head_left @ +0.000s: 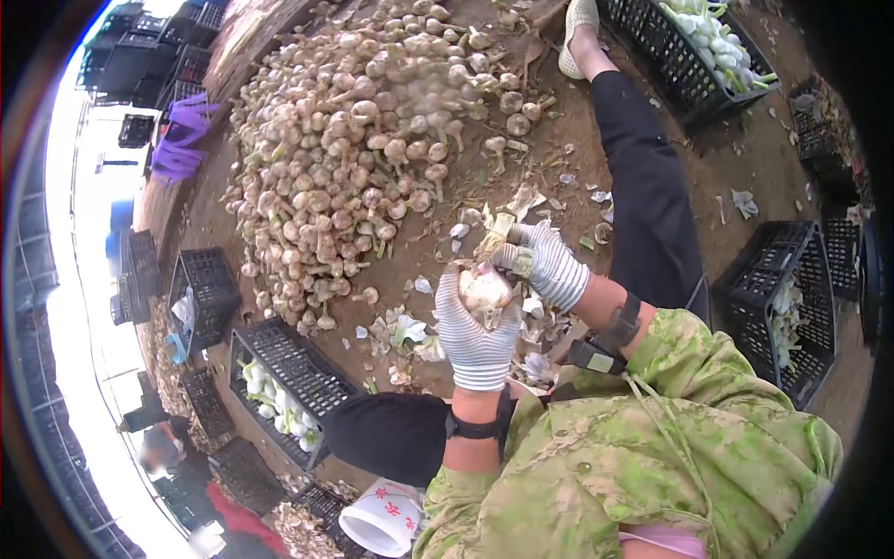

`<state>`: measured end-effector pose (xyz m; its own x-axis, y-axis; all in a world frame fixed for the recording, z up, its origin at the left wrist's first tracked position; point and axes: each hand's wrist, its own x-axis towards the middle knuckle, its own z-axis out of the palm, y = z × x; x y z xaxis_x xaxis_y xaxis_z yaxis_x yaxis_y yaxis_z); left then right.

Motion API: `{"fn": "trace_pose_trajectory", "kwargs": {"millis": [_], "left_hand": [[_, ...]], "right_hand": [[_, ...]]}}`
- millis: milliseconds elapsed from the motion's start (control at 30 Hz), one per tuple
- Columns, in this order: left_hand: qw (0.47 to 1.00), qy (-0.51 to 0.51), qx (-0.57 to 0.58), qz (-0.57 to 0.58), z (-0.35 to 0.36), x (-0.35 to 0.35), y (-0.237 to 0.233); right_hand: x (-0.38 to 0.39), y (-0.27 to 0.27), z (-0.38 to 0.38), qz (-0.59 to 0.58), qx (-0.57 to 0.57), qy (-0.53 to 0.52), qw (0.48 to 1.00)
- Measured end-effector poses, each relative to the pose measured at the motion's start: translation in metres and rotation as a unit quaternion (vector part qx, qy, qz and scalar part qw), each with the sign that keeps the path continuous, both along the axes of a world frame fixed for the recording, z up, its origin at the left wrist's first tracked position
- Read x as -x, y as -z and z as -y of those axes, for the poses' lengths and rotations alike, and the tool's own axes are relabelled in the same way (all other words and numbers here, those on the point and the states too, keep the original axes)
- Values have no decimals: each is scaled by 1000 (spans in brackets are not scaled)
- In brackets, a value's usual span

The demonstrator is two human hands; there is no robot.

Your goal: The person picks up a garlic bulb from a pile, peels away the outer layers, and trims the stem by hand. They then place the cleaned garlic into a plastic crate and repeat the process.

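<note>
My left hand [475, 340], in a striped work glove, is closed around a garlic bulb [484, 287] held over the dirt ground. My right hand [542, 263], gloved the same way, pinches the dry skin and stem end [495, 233] at the top of that bulb. Both wrists wear black straps below green camouflage sleeves. Loose white peelings [410, 328] lie on the ground under and around my hands. A big heap of unpeeled garlic bulbs [363, 140] lies just beyond them.
My legs in black trousers stretch out on either side of the heap. Black plastic crates [289, 359] with cleaned garlic stand at the left, top right [689, 56] and right [782, 298]. A white bucket [382, 517] sits near my left knee. Another person [158, 452] is at the far left.
</note>
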<state>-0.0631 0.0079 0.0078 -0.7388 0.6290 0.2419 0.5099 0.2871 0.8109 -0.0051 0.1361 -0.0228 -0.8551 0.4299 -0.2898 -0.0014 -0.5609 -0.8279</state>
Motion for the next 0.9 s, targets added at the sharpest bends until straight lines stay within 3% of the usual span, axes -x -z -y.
{"fn": "trace_pose_trajectory", "kwargs": {"millis": [67,267,333,467,500,533,567,600,667,700,800,867,900], "left_hand": [[994,-18,47,-93,9,-7,-7],[995,-26,32,-86,32,-7,-7],[999,-37,-21,34,36,-10,-10],[993,-25,-75,92,48,-7,0],[953,-26,-175,246,55,-3,18],[880,-24,-265,392,57,-1,22],[900,-27,-248,358,59,-1,25],[899,-24,-249,361,62,-1,30],[875,-32,-259,409,65,4,42],[880,-21,-244,406,66,5,36],[905,-13,-207,372,62,-4,23],[924,0,-183,336,61,-5,20],[947,10,-168,272,60,-8,13]], "right_hand": [[-1,-1,6,44,-38,-34,998],[-5,-11,20,54,-88,-67,992],[-7,-13,25,37,-147,-77,986],[-7,-21,32,42,-149,-76,985],[-8,-18,33,43,-238,-89,966],[-11,-15,35,45,-324,-99,940],[-14,-13,40,53,-351,-108,929],[-17,-8,42,56,-353,-107,928],[-21,-3,44,24,-115,-79,990],[-21,-5,44,31,-74,-87,993],[-16,-5,52,24,-100,-72,992],[-14,-12,50,66,-54,-55,995],[-13,-9,49,55,-81,-45,994]]}}
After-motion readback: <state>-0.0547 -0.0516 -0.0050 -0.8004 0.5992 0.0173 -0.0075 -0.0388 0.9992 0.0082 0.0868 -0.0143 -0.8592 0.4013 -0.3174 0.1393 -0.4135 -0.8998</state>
